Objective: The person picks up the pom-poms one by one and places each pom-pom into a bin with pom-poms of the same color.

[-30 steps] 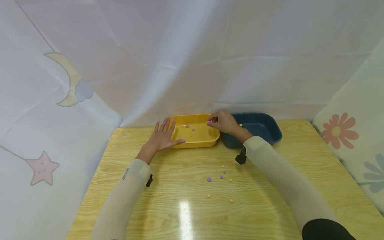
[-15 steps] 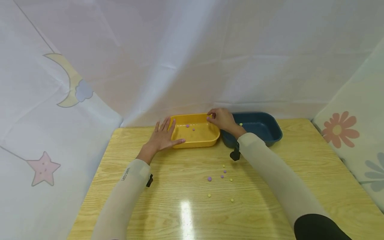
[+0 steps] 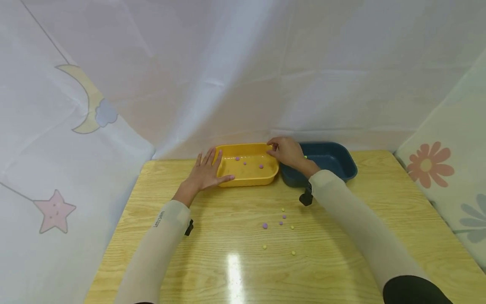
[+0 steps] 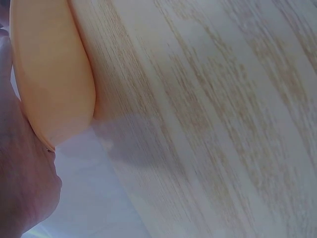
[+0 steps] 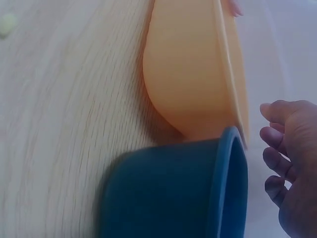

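My left hand point(image 3: 205, 173) lies with spread fingers against the left end of the yellow tray point(image 3: 247, 182); its thumb rests along the front rim. Above the tray's right end is my right hand point(image 3: 287, 152), fingers loosely bent with nothing between them, which the right wrist view also shows. Three small purple balls point(image 3: 261, 166) lie inside the yellow tray. The dark blue tray point(image 3: 347, 169) stands just to the right, partly covered by the right hand and forearm. One yellow ball point(image 3: 305, 157) shows in it beside the right wrist.
On the wooden table point(image 3: 212, 236), in front of the trays, lie purple balls point(image 3: 265, 226) and several yellow balls point(image 3: 293, 253). A white printed cloth point(image 3: 243, 84) hangs right behind the trays and along both sides.
The purple ball that my right hand pinched is now in the yellow tray's right part. That hand let go and drew slightly right. My left hand stayed in place.
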Demonstrator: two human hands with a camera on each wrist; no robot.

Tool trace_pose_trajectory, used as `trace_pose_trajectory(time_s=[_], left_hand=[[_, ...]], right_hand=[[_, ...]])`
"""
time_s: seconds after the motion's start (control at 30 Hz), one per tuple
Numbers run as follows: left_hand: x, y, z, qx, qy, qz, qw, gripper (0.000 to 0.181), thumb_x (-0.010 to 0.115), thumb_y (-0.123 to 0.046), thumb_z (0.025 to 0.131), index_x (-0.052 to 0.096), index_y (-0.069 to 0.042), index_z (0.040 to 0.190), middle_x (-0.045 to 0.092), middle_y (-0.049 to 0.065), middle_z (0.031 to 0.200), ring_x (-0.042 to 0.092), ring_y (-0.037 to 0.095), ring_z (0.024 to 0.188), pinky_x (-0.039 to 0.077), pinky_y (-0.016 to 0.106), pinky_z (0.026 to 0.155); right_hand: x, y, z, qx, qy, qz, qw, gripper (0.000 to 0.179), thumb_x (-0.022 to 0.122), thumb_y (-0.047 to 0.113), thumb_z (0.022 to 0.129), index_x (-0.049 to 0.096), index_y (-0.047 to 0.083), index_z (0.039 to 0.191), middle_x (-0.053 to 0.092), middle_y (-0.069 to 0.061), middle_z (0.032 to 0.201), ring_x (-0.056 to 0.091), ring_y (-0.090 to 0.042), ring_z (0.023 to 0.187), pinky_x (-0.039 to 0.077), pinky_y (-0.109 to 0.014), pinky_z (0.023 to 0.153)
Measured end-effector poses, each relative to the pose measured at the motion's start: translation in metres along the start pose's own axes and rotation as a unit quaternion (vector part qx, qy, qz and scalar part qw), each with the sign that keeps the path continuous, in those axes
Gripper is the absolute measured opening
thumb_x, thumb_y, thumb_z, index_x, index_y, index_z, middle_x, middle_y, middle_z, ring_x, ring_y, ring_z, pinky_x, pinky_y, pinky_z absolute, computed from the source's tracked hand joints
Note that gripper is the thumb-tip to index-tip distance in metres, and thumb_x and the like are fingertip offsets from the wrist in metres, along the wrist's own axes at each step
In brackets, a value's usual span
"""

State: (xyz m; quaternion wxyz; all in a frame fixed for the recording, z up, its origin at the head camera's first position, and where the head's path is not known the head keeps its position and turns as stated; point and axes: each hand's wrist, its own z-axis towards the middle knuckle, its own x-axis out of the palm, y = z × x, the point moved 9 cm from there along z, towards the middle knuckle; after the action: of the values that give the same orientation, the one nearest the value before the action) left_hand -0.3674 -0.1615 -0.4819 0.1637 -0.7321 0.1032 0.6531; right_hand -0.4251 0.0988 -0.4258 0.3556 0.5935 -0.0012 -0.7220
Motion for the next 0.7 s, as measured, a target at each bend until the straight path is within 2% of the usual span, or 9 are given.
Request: trace_pose_trajectory(time_s=[0.13, 0.47, 0.7], left_hand=[[0.000, -0.001, 0.001, 0.000, -0.001, -0.005, 1.0000, 0.112, 0.033, -0.086, 0.097, -0.002, -0.009, 0.171, -0.010, 0.017, 0.177, -0.007, 0.033, 0.165, -0.005, 0.060, 0.130], [0.003, 0.002, 0.002, -0.001, 0.010, 0.001, 1.0000, 0.120, 0.018, -0.096, 0.089, -0.006, -0.010, 0.170, -0.014, 0.016, 0.177, -0.010, 0.032, 0.165, -0.009, 0.060, 0.129], [0.002, 0.002, 0.002, 0.001, 0.010, -0.002, 1.0000, 0.120, 0.019, -0.095, 0.090, -0.006, -0.010, 0.170, -0.014, 0.016, 0.177, -0.009, 0.033, 0.165, -0.008, 0.060, 0.129]], right_hand=[[-0.006, 0.000, -0.006, -0.011, 0.000, 0.004, 0.9999, 0.033, 0.080, 0.022, 0.097, 0.077, 0.003, 0.124, 0.075, -0.008, 0.095, 0.067, -0.021, 0.075, 0.054, -0.039, 0.061], [-0.016, 0.015, -0.019, -0.074, -0.001, -0.009, 0.9972, 0.033, 0.083, 0.019, 0.094, 0.078, 0.001, 0.121, 0.077, -0.008, 0.094, 0.069, -0.020, 0.076, 0.057, -0.040, 0.063], [-0.015, 0.032, -0.036, -0.114, 0.014, -0.030, 0.9929, 0.031, 0.081, 0.022, 0.096, 0.078, 0.005, 0.121, 0.076, -0.004, 0.092, 0.064, -0.013, 0.064, 0.051, -0.032, 0.053]])
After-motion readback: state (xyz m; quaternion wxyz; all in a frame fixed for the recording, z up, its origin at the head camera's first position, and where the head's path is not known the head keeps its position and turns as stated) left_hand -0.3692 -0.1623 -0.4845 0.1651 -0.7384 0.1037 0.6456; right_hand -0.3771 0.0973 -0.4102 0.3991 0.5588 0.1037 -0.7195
